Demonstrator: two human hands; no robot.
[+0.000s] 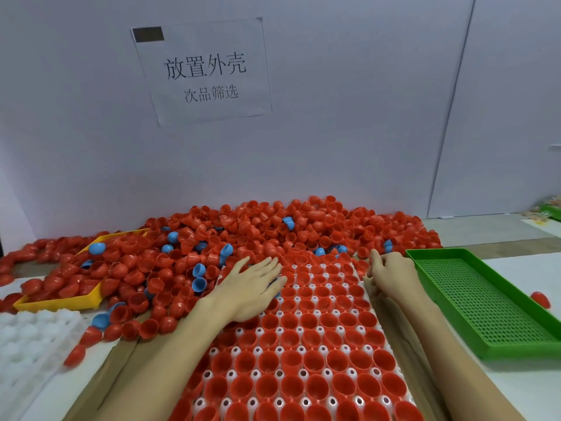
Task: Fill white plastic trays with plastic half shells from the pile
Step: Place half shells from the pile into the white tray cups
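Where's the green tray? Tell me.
In the head view, the green tray lies on the right, just beyond the right hand and the filled white tray.

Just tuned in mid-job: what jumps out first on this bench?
A huge pile of red half shells with a few blue ones spreads along the wall, spilling over a yellow tray at left. In front, the white tray is nearly filled with red shells, both hands at its far end. An empty green perforated tray sits at right.

Two bare forearms, left hand [253,284], right hand [391,273], no sleeves, rings or gloves
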